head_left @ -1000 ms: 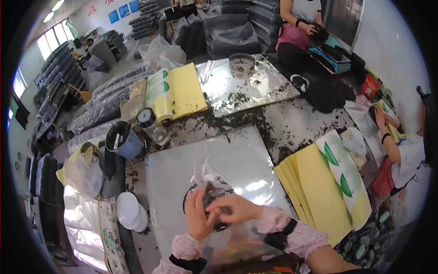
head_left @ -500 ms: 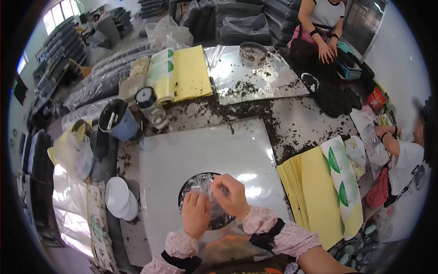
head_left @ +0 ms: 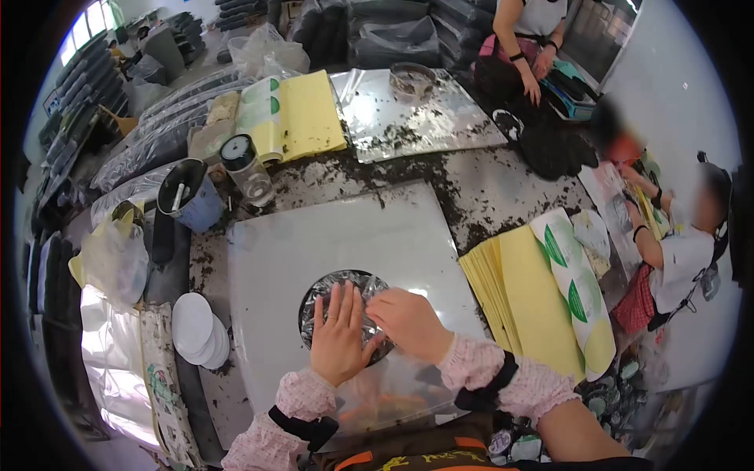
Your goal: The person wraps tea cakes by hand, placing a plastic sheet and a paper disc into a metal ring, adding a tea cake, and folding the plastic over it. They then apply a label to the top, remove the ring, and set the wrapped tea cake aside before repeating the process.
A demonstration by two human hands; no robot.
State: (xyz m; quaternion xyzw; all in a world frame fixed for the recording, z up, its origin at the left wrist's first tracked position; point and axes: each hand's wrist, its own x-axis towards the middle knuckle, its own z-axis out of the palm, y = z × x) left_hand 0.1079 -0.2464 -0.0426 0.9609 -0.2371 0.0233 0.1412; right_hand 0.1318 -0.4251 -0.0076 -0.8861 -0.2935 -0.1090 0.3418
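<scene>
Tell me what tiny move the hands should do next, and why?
Perhaps the right hand should gently smooth the plastic by its fingertips: the plastic looks crinkly, and those fingers are bent close over it. The left hand lies flat on the plastic, within the dark rim, so it could hold things steady.

slick plastic, dull paper

the crumpled film is clear, glossy plastic. the board looks smooth and shiny, throwing back reflections. the yellow sheets look like matt paper, the pink sleeves puckered cloth. the blue bucket looks like smooth plastic.
</scene>
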